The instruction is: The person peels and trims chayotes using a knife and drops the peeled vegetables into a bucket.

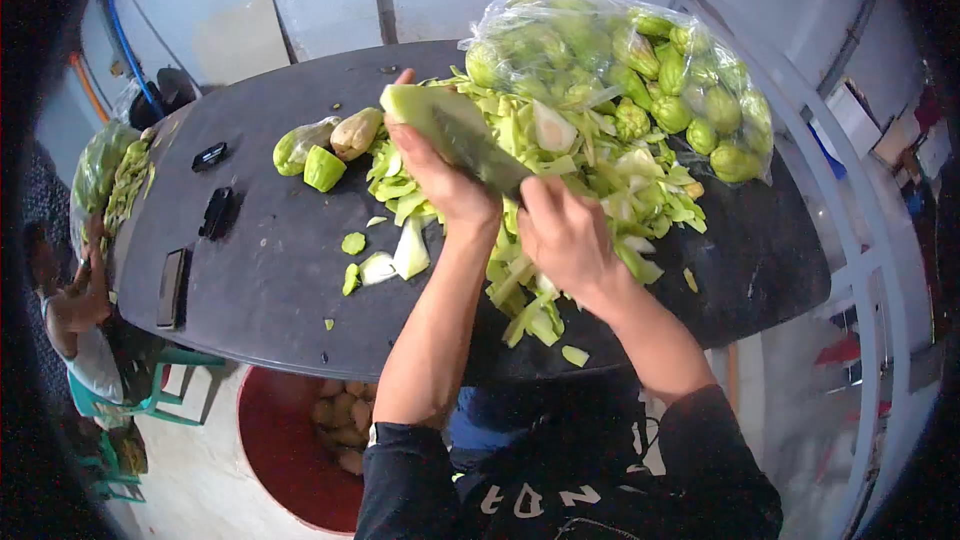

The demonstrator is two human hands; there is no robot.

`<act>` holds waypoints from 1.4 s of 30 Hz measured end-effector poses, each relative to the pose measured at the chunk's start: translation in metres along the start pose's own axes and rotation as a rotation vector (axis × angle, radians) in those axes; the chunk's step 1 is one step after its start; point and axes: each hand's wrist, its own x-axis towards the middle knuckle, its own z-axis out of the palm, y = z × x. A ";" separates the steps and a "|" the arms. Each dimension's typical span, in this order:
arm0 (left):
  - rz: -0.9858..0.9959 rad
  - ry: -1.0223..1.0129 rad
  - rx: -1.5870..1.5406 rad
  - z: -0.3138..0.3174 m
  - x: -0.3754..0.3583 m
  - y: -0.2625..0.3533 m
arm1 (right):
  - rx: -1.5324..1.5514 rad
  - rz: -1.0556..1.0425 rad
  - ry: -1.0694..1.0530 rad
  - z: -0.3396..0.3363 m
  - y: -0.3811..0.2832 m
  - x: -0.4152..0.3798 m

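A pale green peeled chayote (405,102) lies in my left hand (447,180), whose fingers wrap round it from below and behind. My right hand (568,238) is closed on the handle end of a wide knife (470,140), its blade lying across the chayote and hiding much of it. Under and beyond both hands spreads a heap of green peels and cut pieces (635,185). Left of the heap are whole chayotes (356,134) and a cut green piece (323,169). Small slices (380,268) lie nearer the table's front edge.
A clear plastic bag of chayotes (620,70) stands at the back right of the dark table (270,270). Dark objects (216,212) lie at the left. A red tub (285,440) is below the front edge. Another person (80,320) sits far left. Metal rails (860,270) stand right.
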 end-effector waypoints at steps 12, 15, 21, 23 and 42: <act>-0.790 0.260 -0.195 -0.003 -0.006 -0.017 | 0.071 0.160 -0.019 0.006 0.005 -0.001; -0.853 0.248 -0.369 -0.013 0.002 -0.018 | 0.086 0.156 -0.012 0.005 0.005 -0.004; -0.617 0.112 -0.210 -0.013 0.014 0.003 | 0.064 0.135 -0.009 -0.002 0.012 -0.016; -0.703 0.109 -0.246 -0.008 0.015 0.014 | 0.073 0.109 0.007 -0.002 0.011 -0.016; -0.606 -0.036 -0.068 -0.014 0.015 0.003 | 0.114 0.096 -0.004 -0.001 0.001 -0.020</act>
